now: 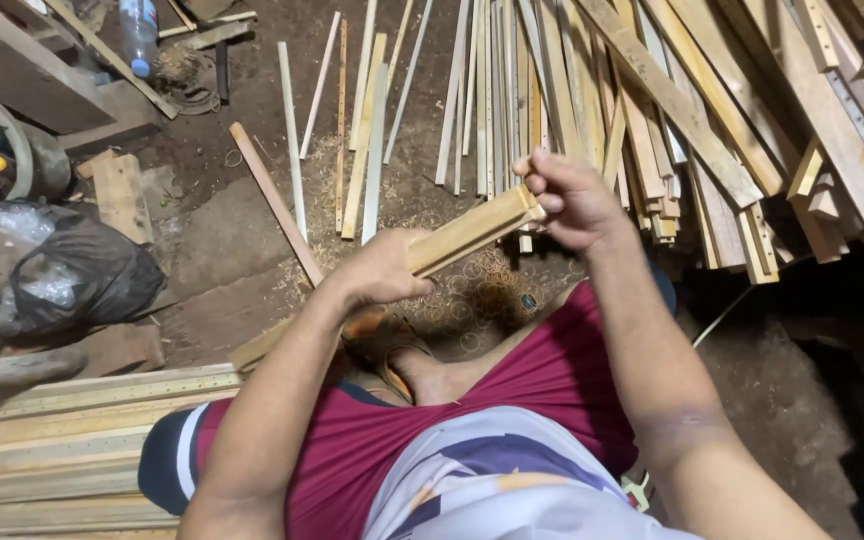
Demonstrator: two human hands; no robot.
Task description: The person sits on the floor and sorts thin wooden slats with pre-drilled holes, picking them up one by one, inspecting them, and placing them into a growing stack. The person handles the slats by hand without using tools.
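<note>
A dirt floor (pixel 202 250) littered with shavings lay below. Both grips were closed on one wooden strip (pixel 472 230): the left hand (pixel 384 268) wrapped its lower end, the right hand (pixel 570 200) pinched the upper end. Its long axis ran from 8 to 2 o'clock. Stacked wooden slats (pixel 712 120) lay at 1 o'clock.

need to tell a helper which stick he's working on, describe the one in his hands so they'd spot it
Below the big pile of wooden slats, find the short pale stick. Unlike the slats lying on the ground, it is lifted, with the left hand and right hand gripping its ends.
</note>
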